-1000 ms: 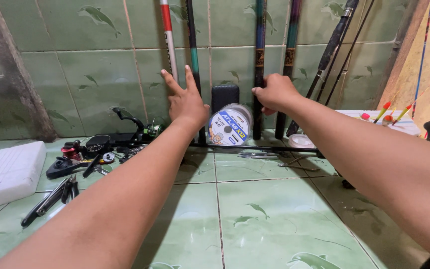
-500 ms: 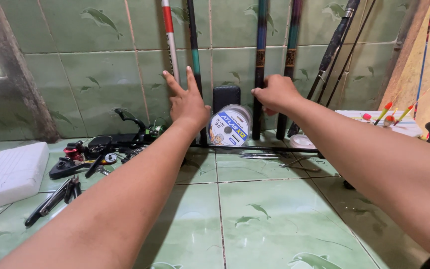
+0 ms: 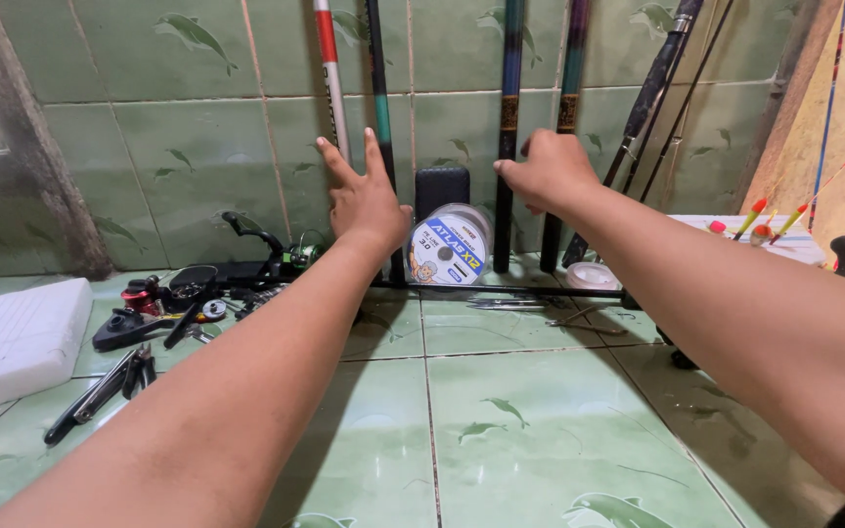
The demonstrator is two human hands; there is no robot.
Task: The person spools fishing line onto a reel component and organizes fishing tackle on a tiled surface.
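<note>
Dark fishing rods, upright against green wall tile, both our hands at them.

Our right hand is curled around a dark rod with a gold band, standing among others leaned on the wall; our left hand is spread wide, fingers splayed and holding nothing, its palm near a black-and-green rod and just beside a red-and-white rod. Between our wrists on the tiled floor: a spool of fishing line before a small black box. Further left: reels and hand tools, then a white foam box. Far right: bright floats.
</note>
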